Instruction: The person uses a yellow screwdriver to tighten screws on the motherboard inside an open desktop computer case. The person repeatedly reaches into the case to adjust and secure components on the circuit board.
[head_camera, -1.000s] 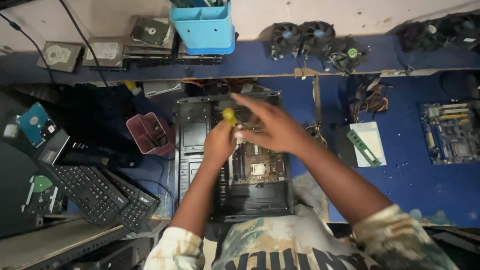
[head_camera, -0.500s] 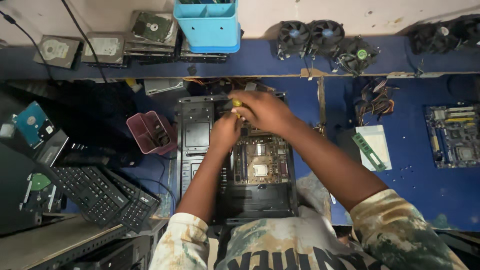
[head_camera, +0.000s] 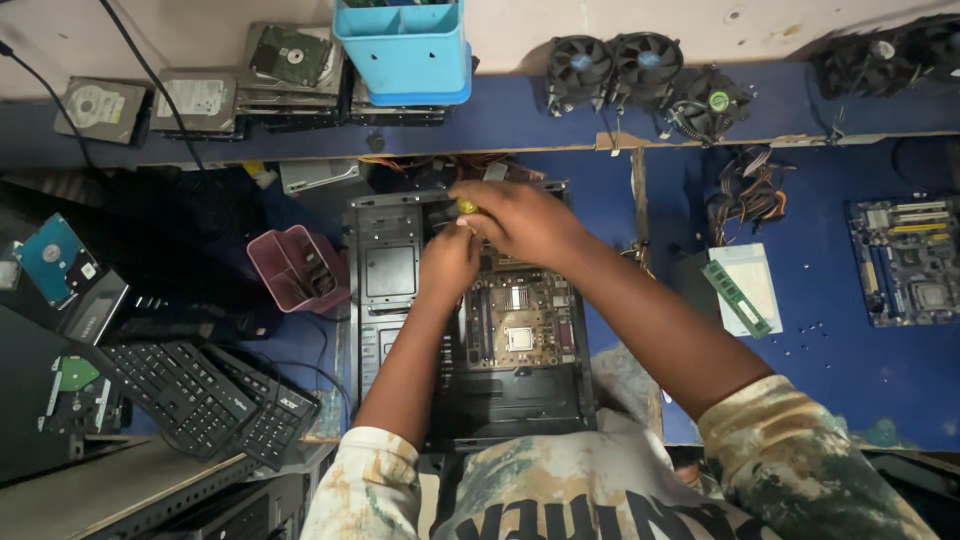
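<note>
Holding screwdriver: right hand | open case: motherboard, probably mounted

Seen from above, a person's right hand grips a yellow-handled screwdriver over an open computer case, the left hand closed just beside it above the motherboard. The case lies on a blue workbench. A pink bin sits at the case's left side, two black keyboards near the bench's front left. Hard drives, a blue container and cooling fans line the far edge; a green memory stick lies to the right.
</note>
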